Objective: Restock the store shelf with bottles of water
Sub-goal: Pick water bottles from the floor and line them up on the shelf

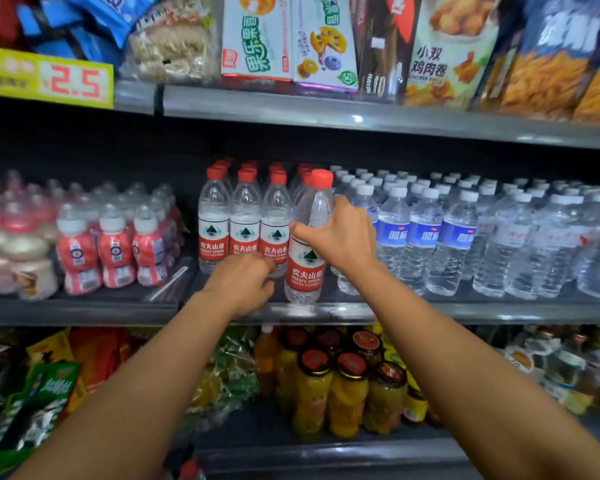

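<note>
A red-capped water bottle (305, 268) with a red label stands tilted at the front edge of the middle shelf (430, 311). My right hand (343, 237) grips its upper body, thumb across the front. To its left, several matching red-label bottles (245, 220) stand in rows. My left hand (243, 282) reaches in with curled fingers against the base of the nearest of those bottles; whether it holds anything is hidden.
White-capped, blue-label water bottles (423, 237) fill the shelf to the right. Shrink-wrapped pink drink packs (115, 247) sit to the left. Snack boxes (288, 39) line the shelf above; jars of yellow fruit (347, 389) and bagged goods lie below.
</note>
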Tool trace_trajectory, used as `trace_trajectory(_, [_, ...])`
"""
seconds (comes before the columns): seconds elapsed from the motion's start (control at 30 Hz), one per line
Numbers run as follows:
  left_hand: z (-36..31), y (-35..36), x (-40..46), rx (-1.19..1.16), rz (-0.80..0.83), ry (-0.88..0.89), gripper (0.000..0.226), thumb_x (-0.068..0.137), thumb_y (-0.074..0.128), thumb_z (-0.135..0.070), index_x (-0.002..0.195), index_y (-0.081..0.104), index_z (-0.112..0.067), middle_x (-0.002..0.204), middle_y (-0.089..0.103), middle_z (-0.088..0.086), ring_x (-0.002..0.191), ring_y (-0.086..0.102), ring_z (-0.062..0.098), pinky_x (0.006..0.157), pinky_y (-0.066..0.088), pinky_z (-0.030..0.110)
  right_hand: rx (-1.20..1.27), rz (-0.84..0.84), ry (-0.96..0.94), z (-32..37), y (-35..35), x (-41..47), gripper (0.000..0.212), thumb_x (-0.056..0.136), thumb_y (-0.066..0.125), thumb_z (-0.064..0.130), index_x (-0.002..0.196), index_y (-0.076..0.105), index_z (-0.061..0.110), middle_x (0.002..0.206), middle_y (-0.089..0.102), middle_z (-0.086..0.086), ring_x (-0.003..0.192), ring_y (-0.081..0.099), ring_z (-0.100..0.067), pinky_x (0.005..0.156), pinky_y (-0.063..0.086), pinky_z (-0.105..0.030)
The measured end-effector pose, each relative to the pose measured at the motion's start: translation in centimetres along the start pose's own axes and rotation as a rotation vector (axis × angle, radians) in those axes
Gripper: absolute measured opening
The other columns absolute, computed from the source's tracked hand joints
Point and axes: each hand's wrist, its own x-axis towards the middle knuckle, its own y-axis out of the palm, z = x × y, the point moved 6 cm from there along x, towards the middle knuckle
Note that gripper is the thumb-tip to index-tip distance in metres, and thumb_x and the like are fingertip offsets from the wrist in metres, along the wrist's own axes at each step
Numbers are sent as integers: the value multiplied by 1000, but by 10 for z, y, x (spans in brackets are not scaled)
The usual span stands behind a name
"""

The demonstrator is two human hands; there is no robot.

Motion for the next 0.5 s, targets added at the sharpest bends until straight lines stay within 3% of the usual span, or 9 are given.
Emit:
trace_trajectory(0.13, [12, 2, 24, -5, -3, -29, 26, 92, 48, -31, 108, 60, -15, 109, 60, 5, 97, 57, 25, 75, 47, 36, -33, -15, 2, -8, 7, 31, 66, 67, 70, 62, 102, 55, 7, 95, 65, -8, 89, 61, -28, 62, 40, -31])
trace_trajectory(0.33, [12, 16, 37, 5, 9, -36, 20, 92, 47, -29, 102, 57, -14, 105, 59, 5, 95, 57, 25, 72, 42, 34, -58, 27, 19, -21, 32, 47, 60, 69, 71, 60, 93, 52, 8, 79, 53, -1, 75, 55, -22, 58, 41, -30])
trace_trajectory(0.5, [15, 29, 38, -29, 15, -22, 25, 92, 47, -29, 110, 59, -16, 107, 60, 3, 96, 57, 22, 76, 49, 35, -61, 86, 26, -31, 50, 54, 56, 68, 72, 58, 86, 49, 11, 79, 58, -3, 73, 57, -23, 55, 40, -30])
